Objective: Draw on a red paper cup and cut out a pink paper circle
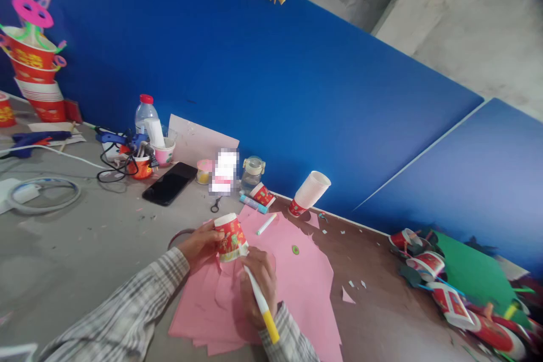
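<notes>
My left hand [202, 244] is closed around the side of a red printed paper cup [231, 236] with a pale rim. The cup is tilted, above a stack of pink paper sheets [303, 294]. In my right hand [258, 277] lies a white marker with a yellow end [262, 301], its yellow end pointing toward me. The fingers of that hand are at the lower right edge of the cup, beside a small white bit that I cannot make out. Another slim white marker [266, 224] rests on the pink paper, left of a small green oval piece [296, 250].
Behind the paper stand a glass jar [253, 172], a blue glue stick [253, 203] and stacked paper cups [310, 192]. A black phone [169, 183], a glue gun [121, 138] and cables lie left. Decorated cups [449, 302] are at right. A blue partition [275, 79] borders the desk.
</notes>
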Motion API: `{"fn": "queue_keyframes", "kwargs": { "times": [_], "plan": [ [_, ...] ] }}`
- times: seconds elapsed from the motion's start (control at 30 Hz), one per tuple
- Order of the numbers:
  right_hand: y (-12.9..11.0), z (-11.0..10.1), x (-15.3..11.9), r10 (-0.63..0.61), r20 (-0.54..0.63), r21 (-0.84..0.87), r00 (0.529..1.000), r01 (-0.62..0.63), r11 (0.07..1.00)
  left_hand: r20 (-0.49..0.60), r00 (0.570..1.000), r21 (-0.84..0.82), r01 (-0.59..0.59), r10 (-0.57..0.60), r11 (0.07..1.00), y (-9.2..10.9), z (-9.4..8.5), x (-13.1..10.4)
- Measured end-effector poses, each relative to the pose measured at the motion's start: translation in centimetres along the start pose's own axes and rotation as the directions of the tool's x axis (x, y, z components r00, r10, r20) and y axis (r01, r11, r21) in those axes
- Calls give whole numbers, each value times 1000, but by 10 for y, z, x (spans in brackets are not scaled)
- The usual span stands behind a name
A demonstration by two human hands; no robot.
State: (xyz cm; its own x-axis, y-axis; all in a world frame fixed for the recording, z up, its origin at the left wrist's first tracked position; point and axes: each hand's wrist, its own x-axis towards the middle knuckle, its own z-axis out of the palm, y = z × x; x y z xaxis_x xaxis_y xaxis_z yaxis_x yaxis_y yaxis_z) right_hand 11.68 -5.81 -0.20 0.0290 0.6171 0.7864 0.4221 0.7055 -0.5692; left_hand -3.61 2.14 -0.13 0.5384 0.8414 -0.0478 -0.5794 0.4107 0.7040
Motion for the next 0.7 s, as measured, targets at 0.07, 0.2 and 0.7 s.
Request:
{"fn": "queue_keyframes", "kwargs": {
  "times": [0.07, 0.2, 0.7],
  "plan": [
    [0, 0, 0, 15, 3, -9, 1000, -15, 1000, -5, 1000, -1, -3, 3, 1000, 0, 0, 0],
    [2, 1, 0, 44, -7, -28, 999, -45, 999, -15, 1000, -2, -1, 1, 1000, 0, 0, 1],
    [3, 0, 3, 81, 90, -24, 993, -79, 997, -32, 999, 26, 8, -7, 1000, -1, 0, 1]
  ]
}}
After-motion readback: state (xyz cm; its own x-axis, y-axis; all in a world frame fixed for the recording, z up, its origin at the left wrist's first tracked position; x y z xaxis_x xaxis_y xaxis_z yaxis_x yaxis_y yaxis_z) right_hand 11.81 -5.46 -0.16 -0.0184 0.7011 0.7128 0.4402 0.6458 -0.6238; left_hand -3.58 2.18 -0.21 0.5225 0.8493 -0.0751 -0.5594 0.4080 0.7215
